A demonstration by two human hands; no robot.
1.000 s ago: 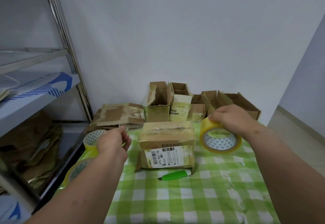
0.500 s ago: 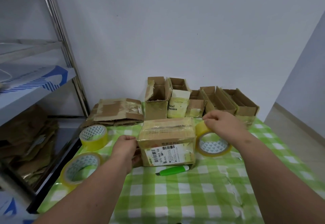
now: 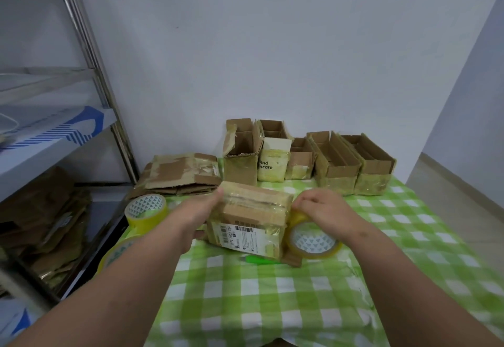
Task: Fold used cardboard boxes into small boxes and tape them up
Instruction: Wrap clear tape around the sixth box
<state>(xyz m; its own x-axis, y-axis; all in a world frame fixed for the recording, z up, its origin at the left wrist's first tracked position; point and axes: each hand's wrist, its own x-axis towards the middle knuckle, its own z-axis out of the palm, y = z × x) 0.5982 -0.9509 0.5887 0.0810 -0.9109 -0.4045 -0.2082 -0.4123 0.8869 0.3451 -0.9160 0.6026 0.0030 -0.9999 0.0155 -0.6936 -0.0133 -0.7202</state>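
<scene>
**Box held at both ends, tape roll against its right side**

A small taped cardboard box (image 3: 249,221) sits tilted on the green checked tablecloth (image 3: 272,300), its white shipping label facing the camera. The left hand (image 3: 199,218) grips the box's left end, thumb reaching over the top edge and the fingers hidden behind and beneath the cardboard. The right hand (image 3: 324,210) curls over the top of a roll of yellow tape (image 3: 313,240) that stands on edge, touching the box's right end; its fingertips bunch at the corner where roll and box meet, though whether they pinch a loose tape end is too blurred to tell.

A green pen (image 3: 259,260) lies on the cloth just under the box's near edge. Two more tape rolls sit at the table's left edge: one upright (image 3: 146,211), the other flat (image 3: 114,254) and partly hidden by the left forearm. Behind them lies a stack of flattened cardboard (image 3: 180,175). Along the wall stands a row of open-topped small boxes (image 3: 308,156), their lower parts wrapped in tape. A metal shelf (image 3: 54,139) stands to the left, holding more cardboard on its lower level.
</scene>
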